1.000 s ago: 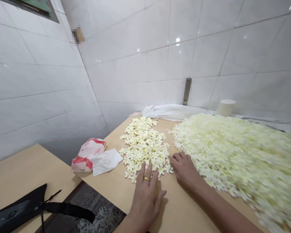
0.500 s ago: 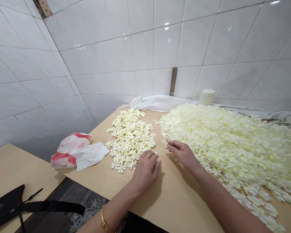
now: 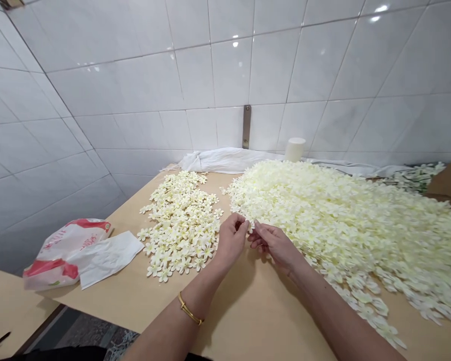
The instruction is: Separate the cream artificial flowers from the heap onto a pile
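Note:
A small pale artificial flower (image 3: pixel 251 226) shows between my two hands, above the bare strip of table. My left hand (image 3: pixel 231 238) pinches it from the left, thumb against curled fingers. From the other side my right hand (image 3: pixel 274 244) grips it with thumb and fingertips. Fingers cover most of the flower. To the left lies a smaller spread of cream flowers with yellow centres (image 3: pixel 184 220). A much larger heap of pale flower pieces (image 3: pixel 323 215) covers the right of the table.
A red-and-white tissue pack (image 3: pixel 65 250) with a tissue (image 3: pixel 107 258) pulled out lies at the left edge. Behind the heap stand a white cup-shaped object (image 3: pixel 295 149) and white cloth (image 3: pixel 218 160) along the tiled wall. Brown cardboard (image 3: pixel 449 183) is at far right.
My left hand has moved from the edge of the smaller pile to meet my right hand at the flower. The view has turned right.

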{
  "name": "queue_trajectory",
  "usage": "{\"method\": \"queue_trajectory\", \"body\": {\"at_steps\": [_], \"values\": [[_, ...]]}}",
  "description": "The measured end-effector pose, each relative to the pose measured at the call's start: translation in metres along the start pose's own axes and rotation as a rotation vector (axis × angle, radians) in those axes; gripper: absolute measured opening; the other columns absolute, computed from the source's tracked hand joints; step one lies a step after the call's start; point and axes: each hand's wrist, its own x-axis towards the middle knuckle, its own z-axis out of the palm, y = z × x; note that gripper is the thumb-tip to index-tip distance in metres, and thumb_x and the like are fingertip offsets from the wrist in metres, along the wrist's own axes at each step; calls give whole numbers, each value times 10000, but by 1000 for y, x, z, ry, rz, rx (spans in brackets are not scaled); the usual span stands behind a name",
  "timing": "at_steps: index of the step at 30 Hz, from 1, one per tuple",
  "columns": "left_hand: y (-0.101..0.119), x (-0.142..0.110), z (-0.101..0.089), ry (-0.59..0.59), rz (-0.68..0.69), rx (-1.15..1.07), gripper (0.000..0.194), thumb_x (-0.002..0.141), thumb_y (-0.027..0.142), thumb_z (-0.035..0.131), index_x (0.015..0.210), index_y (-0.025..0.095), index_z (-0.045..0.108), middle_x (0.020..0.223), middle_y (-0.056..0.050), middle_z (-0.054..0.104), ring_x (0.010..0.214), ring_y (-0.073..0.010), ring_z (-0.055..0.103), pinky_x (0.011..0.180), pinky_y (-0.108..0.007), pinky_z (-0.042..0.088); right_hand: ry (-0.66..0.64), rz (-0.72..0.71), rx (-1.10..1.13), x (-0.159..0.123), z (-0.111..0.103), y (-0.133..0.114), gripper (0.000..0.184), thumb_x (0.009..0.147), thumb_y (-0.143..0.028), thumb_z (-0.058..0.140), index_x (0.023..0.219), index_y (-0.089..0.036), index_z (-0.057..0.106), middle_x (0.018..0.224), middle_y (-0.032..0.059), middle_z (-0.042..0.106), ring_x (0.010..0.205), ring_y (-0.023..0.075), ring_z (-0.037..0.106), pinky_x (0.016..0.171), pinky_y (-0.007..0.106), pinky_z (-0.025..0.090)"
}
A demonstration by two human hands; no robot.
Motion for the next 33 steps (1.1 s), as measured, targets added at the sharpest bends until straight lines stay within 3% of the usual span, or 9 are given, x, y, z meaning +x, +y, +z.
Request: {"method": "queue_trajectory", "body": {"at_steps": [5,11,14,19,21,24,28,31,33], "values": [[-2,-6,3,-101,-56,-156,199,749,326,491,629,179,432,552,47,443,526,-89,432,539,-223,367,-22,-238,-383,3,-3,7,407,807,-512,399,563,-187,407,503,-33,424,450,90,395,430,222,280],[-12,-7,4,-136,-54,-11,381,800,470,379,554,179,388,486,48,360,463,-84,327,467,-225,286,82,-474,-682,-3,3,3,337,873,-357,312,590,-189,383,549,-26,405,523,107,373,514,251,267],[-10,-9,1,-190,0,-64,392,797,476,396,542,180,365,486,53,317,460,-76,285,451,-222,253,-15,-419,-488,-7,4,0,356,857,-404,342,575,-188,365,520,-39,366,489,91,339,484,241,252],[9,-22,-10,-202,66,-158,447,801,448,430,472,170,311,456,51,278,451,-65,248,446,-222,222,-295,-189,168,-11,6,-1,392,777,-476,476,559,-188,325,472,-75,291,408,44,227,409,210,159],[12,-23,-11,-187,50,-198,467,776,446,483,447,161,314,443,49,291,448,-59,258,450,-217,224,-330,-136,250,-10,8,0,399,760,-477,505,553,-186,325,461,-82,267,403,39,201,408,209,139],[4,-16,-9,-195,-200,-408,490,734,486,527,434,161,318,385,66,258,388,-42,217,405,-201,176,-210,-166,69,-5,11,3,404,794,-507,428,558,-185,370,444,-76,276,393,50,214,402,216,166],[-7,-4,-6,-320,-605,-784,517,732,509,512,426,173,265,325,79,218,300,-30,152,335,-182,110,155,-535,-427,-3,10,1,256,834,-397,422,806,-161,518,639,-10,487,523,92,407,516,239,329],[-8,-3,-6,-402,-716,-958,522,762,482,480,430,178,216,323,78,198,279,-32,149,309,-172,127,45,-730,-531,-5,8,-3,227,852,-272,397,1025,-181,512,970,63,542,809,137,506,726,273,395],[-7,-6,-5,-450,-755,-956,519,774,480,459,427,179,218,323,76,202,273,-33,155,302,-170,124,-10,-763,-502,-5,6,-4,175,841,-244,418,928,-182,556,957,61,553,879,150,502,779,279,386]]}}
